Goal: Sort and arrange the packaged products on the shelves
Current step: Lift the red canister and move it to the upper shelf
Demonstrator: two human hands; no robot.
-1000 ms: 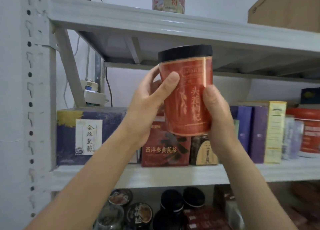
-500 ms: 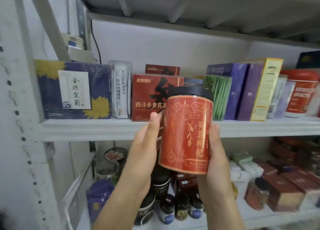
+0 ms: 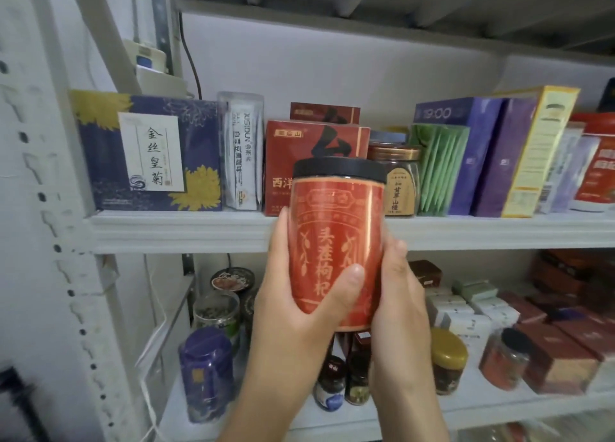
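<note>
- A red cylindrical jar with a black lid [image 3: 336,245] is clasped upright between the left hand [image 3: 299,311] and right hand [image 3: 397,295], before the grey metal shelf edge [image 3: 186,230].
- A free slot among the lower jars seems needed next.

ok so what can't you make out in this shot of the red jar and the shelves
Head view: red box behind the red jar, its lower label mostly covered by the jar.
Head view: small dark jars below, partly hidden by the left hand and right hand.
Head view: red tub, cut by the right edge.
Head view: brown boxes lower right, print blurred.
</note>
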